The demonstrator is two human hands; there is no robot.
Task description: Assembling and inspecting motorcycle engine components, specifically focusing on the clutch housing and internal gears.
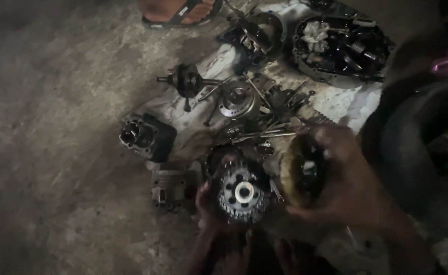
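Clutch gear, a round toothed steel disc with a ring of holes and a bright hub, sits low in the middle of the view, gripped at its left edge by the left hand. The right hand is wrapped around a round, bowl-shaped metal housing with a brassy, grimy rim and dark hollow, held just right of the gear. Both hang over a stained pale cloth on rough concrete floor. On the cloth lie one crankshaft, one finned cylinder block, one round rotor, and two open dark engine covers. One sandalled foot shows at the top edge.
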